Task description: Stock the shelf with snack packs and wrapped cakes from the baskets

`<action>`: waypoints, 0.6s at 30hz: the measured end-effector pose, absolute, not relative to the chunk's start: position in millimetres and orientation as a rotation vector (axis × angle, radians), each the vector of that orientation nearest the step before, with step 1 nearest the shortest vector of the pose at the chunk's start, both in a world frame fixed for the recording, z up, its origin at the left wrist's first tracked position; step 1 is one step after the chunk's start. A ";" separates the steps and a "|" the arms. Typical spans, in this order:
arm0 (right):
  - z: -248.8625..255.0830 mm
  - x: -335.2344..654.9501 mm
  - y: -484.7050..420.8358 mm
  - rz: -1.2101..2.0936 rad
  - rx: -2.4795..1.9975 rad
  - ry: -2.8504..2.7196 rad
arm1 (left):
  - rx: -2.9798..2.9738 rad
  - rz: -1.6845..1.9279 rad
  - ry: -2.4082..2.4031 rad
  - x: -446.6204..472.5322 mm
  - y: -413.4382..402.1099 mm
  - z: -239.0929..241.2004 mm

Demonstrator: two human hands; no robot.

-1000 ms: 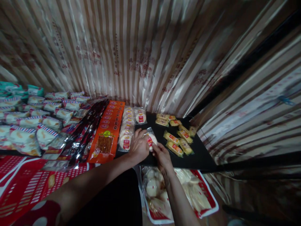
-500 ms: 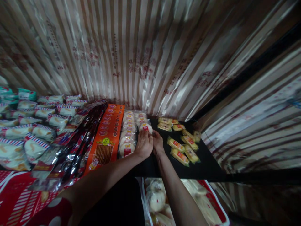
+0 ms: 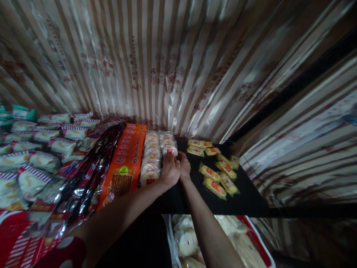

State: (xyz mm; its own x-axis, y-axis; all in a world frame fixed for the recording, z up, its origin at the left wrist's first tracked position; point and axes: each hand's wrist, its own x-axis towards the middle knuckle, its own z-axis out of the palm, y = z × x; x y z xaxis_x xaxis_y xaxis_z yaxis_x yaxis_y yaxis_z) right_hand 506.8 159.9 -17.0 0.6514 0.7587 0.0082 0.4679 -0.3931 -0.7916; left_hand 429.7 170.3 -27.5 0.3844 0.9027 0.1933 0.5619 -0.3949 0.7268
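Observation:
Both hands meet on the black tabletop (image 3: 245, 197). My left hand (image 3: 170, 169) and my right hand (image 3: 184, 166) have their fingers closed on the near edge of a clear-wrapped round white bun packet with a red label (image 3: 170, 150). That packet lies at the front of a short row of like packets, right of a longer row of bun packets (image 3: 150, 156). Most fingertips are hidden behind the backs of the hands.
Orange snack packs (image 3: 125, 163) and dark shiny packs (image 3: 95, 167) lie left of the buns. Striped white packets (image 3: 36, 160) fill the far left. Several small yellow packets (image 3: 217, 175) sit to the right. A red basket of buns (image 3: 262, 249) is below the table edge. A striped curtain hangs behind.
Both hands carried the bun packet away from me, from the middle of the black surface up to the short row of buns, and set it down there.

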 end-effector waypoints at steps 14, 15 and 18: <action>-13.4 506.0 144.2 0.335 -2.032 -0.989 | 2.168 0.734 1.197 418.5 150.7 -2.3; -14.0 508.5 137.2 0.299 -1.965 -0.992 | 2.174 0.760 1.178 415.8 144.6 1.1; -10.8 516.7 105.1 0.291 -1.802 -0.997 | 2.197 0.781 1.045 406.0 118.0 10.3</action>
State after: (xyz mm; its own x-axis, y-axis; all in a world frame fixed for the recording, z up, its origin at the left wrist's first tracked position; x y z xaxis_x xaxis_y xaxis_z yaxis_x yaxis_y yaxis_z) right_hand 516.7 105.1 -10.8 0.6292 0.7399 0.2379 0.4951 -0.1457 -0.8565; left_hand 406.0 118.0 10.3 0.5219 0.8139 0.2554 0.4753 -0.5261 0.7052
